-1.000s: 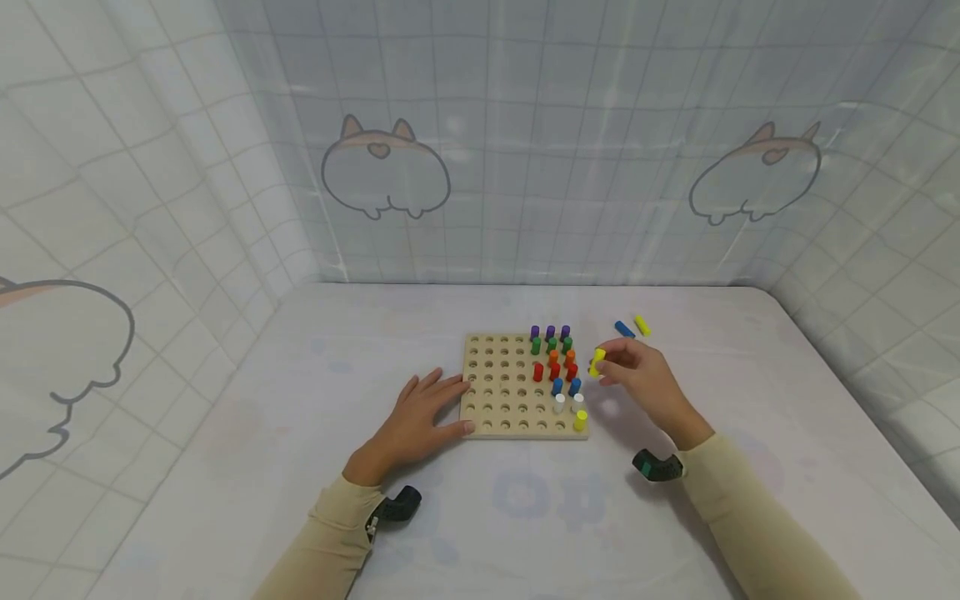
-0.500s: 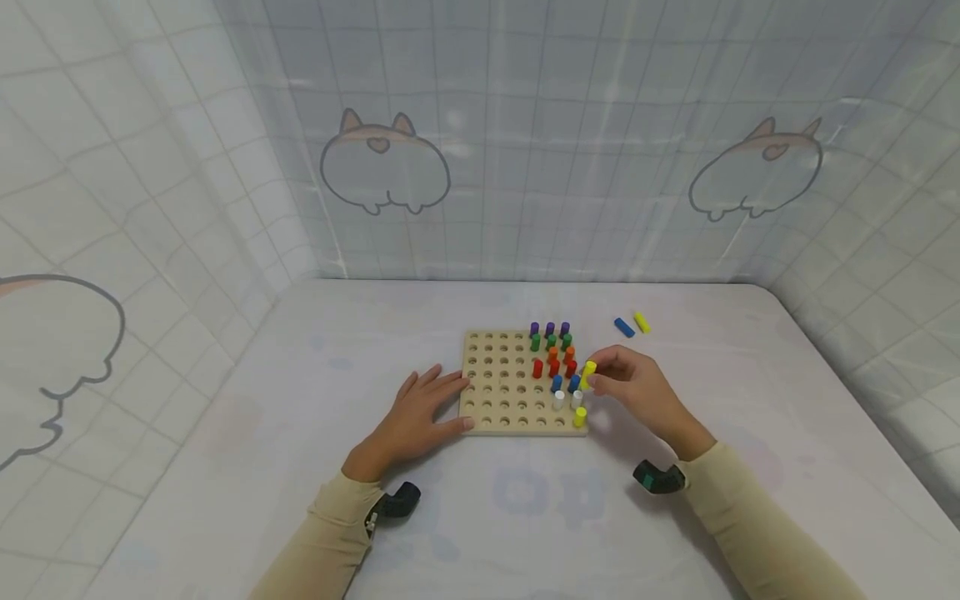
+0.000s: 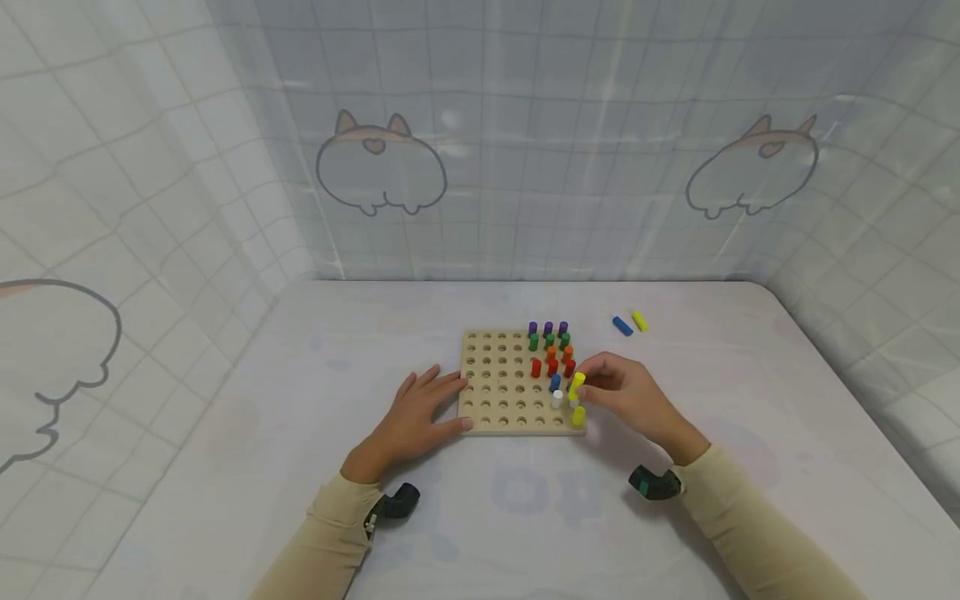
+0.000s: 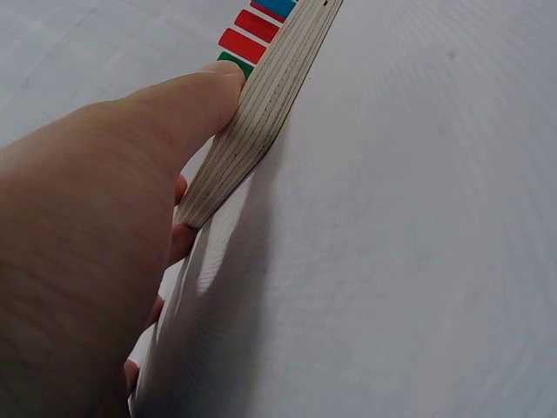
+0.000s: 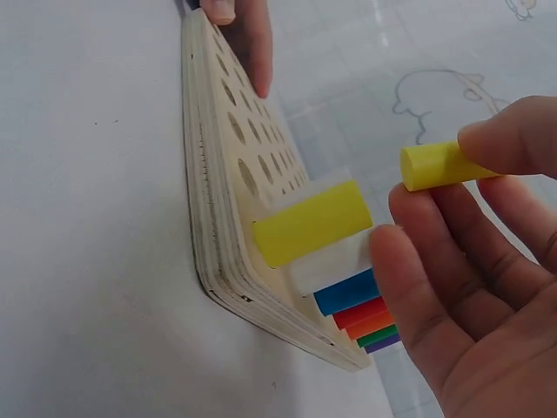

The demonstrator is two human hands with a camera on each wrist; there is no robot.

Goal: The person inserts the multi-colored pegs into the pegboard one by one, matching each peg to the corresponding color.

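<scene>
A wooden pegboard [image 3: 501,400] lies on the table, its right columns filled with purple, green, orange, red, blue, white pegs and one yellow peg [image 3: 579,416] at the front right corner. My right hand [image 3: 626,396] pinches a second yellow peg [image 3: 577,384] just above the board's right edge; the right wrist view shows that held peg [image 5: 439,165] between thumb and fingers, above the standing yellow peg [image 5: 312,223]. My left hand [image 3: 420,415] rests flat against the board's left edge, thumb pressing the wooden side [image 4: 261,109].
A loose blue peg [image 3: 622,326] and a loose yellow peg [image 3: 639,320] lie on the table behind and right of the board. Curtained walls with cartoon prints close in the table at the back and both sides.
My right hand has carried the yellow peg leftward and down, from beside the board's right edge to over its front right rows. The left hand has stayed put.
</scene>
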